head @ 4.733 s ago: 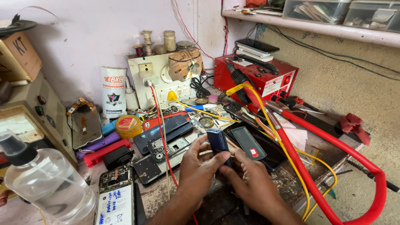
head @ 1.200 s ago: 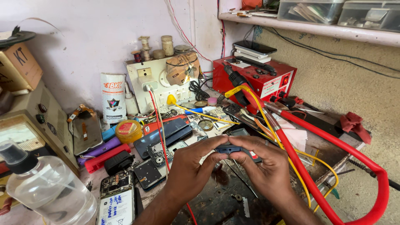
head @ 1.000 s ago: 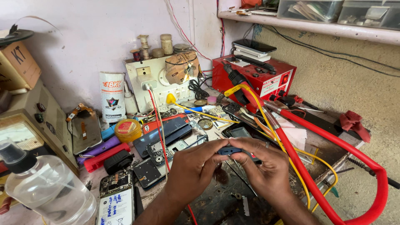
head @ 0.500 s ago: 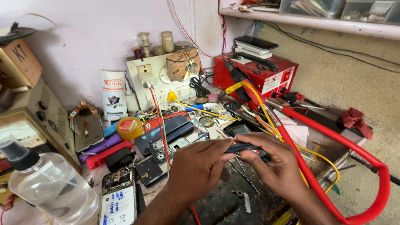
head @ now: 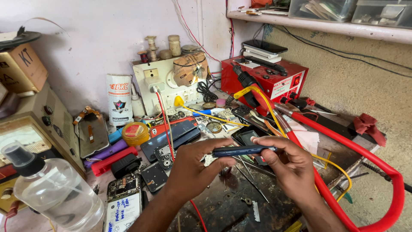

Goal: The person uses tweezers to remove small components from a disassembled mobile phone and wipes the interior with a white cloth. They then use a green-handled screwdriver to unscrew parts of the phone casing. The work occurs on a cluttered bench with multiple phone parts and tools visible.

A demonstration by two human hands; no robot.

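Both of our hands were clamped on one thin dark-blue phone (head: 243,150), held edge-on and level above the bench (head: 223,206). Our left hand (head: 191,172) pinched its near end at nine o'clock, thumb under and fingers over; our right hand (head: 292,165) gripped the far end at three o'clock the same way. To do this well, we judged, we had to keep the pinch on the rim only, press evenly from both ends, and avoid bending so slim a body.

Below the phone, at six o'clock, lay tweezers (head: 251,180) and small loose parts on the dark work surface. At ten o'clock sat opened phones (head: 171,137) crossed by a red wire (head: 165,120). A thick red hose (head: 352,150) curved past at three o'clock, and a clear spray bottle (head: 51,193) stood well apart at eight o'clock.
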